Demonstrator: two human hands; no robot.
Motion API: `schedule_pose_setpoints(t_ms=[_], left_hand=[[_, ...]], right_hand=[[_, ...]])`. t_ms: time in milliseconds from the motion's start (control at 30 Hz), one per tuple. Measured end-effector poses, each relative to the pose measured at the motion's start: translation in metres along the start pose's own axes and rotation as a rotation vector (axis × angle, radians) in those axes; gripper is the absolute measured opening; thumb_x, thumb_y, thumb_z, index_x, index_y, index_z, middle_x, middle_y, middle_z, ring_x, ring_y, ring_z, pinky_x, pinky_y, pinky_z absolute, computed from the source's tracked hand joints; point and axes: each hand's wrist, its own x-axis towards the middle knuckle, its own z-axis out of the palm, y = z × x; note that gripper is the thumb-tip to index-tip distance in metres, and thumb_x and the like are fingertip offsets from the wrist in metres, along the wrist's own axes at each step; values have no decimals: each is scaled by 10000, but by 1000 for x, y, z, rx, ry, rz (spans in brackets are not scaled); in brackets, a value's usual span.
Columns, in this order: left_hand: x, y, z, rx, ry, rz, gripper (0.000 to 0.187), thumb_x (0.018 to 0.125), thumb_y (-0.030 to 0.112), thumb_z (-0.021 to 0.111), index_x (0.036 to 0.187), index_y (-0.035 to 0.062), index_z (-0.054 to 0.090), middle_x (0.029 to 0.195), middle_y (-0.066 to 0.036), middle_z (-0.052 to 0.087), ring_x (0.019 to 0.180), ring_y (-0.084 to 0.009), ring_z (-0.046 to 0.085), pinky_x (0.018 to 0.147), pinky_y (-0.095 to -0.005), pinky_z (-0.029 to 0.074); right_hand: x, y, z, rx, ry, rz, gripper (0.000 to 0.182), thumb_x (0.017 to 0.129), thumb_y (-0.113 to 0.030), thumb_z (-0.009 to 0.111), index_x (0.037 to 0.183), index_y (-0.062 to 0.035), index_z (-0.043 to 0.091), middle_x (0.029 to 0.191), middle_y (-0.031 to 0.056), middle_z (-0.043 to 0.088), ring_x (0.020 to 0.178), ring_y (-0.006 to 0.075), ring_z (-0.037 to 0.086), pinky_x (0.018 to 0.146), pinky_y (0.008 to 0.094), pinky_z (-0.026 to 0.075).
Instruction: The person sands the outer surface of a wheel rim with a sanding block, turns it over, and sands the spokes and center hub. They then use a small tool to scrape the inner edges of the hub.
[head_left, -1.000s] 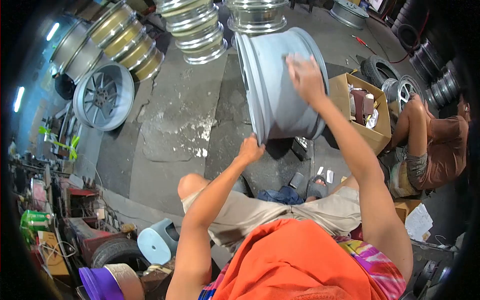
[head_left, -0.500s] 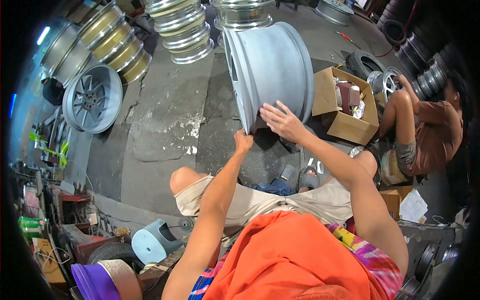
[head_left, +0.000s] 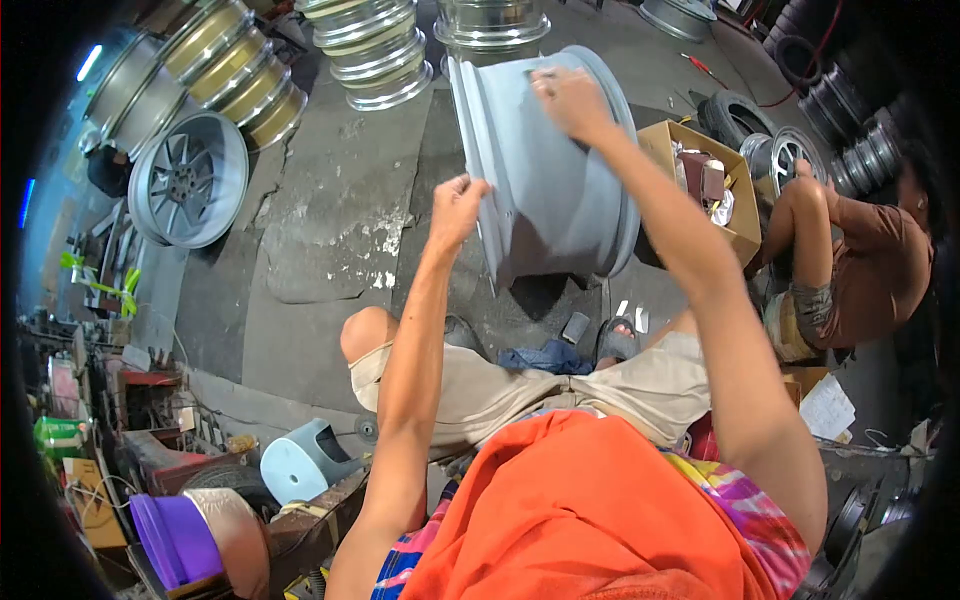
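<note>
A large pale grey wheel rim (head_left: pixel 545 165) stands on edge on the floor before my knees, its barrel facing me. My left hand (head_left: pixel 460 207) is closed on the left lip of this rim, fingertips hooked at its edge. Over the upper part of the barrel is my right hand (head_left: pixel 572 102), its fingers curled together. Something small and dark shows at those fingertips, but I cannot tell what it is. A dark shadow lies on the lower barrel.
Stacked rims (head_left: pixel 365 50) stand at the back. Another grey rim (head_left: pixel 188 180) leans at left. To the right are a cardboard box (head_left: pixel 742 215) holding packed items, and a seated person (head_left: pixel 870 260) with a hand at a rim. A light blue stool (head_left: pixel 305 462) sits lower left.
My right hand has gone from the lower barrel up to its top, its spread fingers now curled. My left hand has moved up along the lip. The rim appears slightly turned.
</note>
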Motion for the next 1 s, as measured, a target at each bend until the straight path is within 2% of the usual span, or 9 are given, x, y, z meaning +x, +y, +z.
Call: schedule_pose_setpoints(t_ms=[133,200,267,400,500,567,700,833,1000], left_hand=[[33,13,-2,-243,39,-14,410,1033,362,591,1019,-22,732,871,26,678,746,-86,578,665,-238,434],[46,4,5,-310,56,33,601,1081,468,491,1289,-80,627,1208,-83,685,1070,-151,627,895,-261,475],[55,5,9,-327,36,38,614,1087,477,459,1341,-70,570,1275,-95,638,1138,-163,590,956,-281,441],[56,11,16,-371,-58,51,703,1108,517,334,1550,-30,343,1543,-141,452,1411,-209,440,1200,-363,308],[56,5,17,-500,-121,56,679,1110,512,330,1531,-19,381,1491,-131,503,1365,-206,487,1163,-363,363],[55,6,16,-508,-127,42,675,1110,514,326,1525,-15,391,1472,-126,518,1349,-204,502,1145,-363,386],[55,7,18,-523,-121,-10,667,1105,533,320,1498,6,435,1423,-109,553,1294,-197,543,1099,-361,436],[24,27,20,-544,-71,-55,713,1093,582,286,1435,-5,505,1341,-110,597,1209,-202,585,1068,-350,455],[0,-7,26,-435,25,-40,844,1069,663,225,1249,-50,639,1105,-104,677,1033,-166,623,908,-314,504]], right_hand=[[-69,-100,21,135,282,-77,365,1015,-231,533,1311,-65,667,1388,110,623,1353,285,531,1173,542,329],[-134,-126,22,202,299,-78,374,974,-141,606,1335,-58,655,1436,92,591,1423,277,478,1203,544,289],[-196,-118,31,141,113,-179,329,924,-175,669,1244,-110,704,1487,34,552,1450,207,444,1209,527,294],[-144,-109,17,177,203,-138,332,957,-166,640,1278,-91,688,1460,37,574,1425,219,472,1192,530,317],[-42,-101,30,281,381,-34,335,1018,-207,536,1278,-46,675,1316,143,656,1269,312,588,1116,531,395],[10,-96,34,399,320,82,343,1027,-224,506,1245,-16,672,1243,177,676,1180,371,613,1059,504,448],[-20,-128,28,487,367,113,307,1012,-179,529,1205,9,676,1306,193,632,1164,414,607,1020,461,484],[-134,-145,19,339,254,-54,372,935,-79,625,1298,-9,663,1399,155,592,1349,329,538,1136,501,428],[-27,-110,25,386,322,-57,328,1023,-201,537,1244,-8,684,1311,184,636,1189,400,603,1061,483,468]])
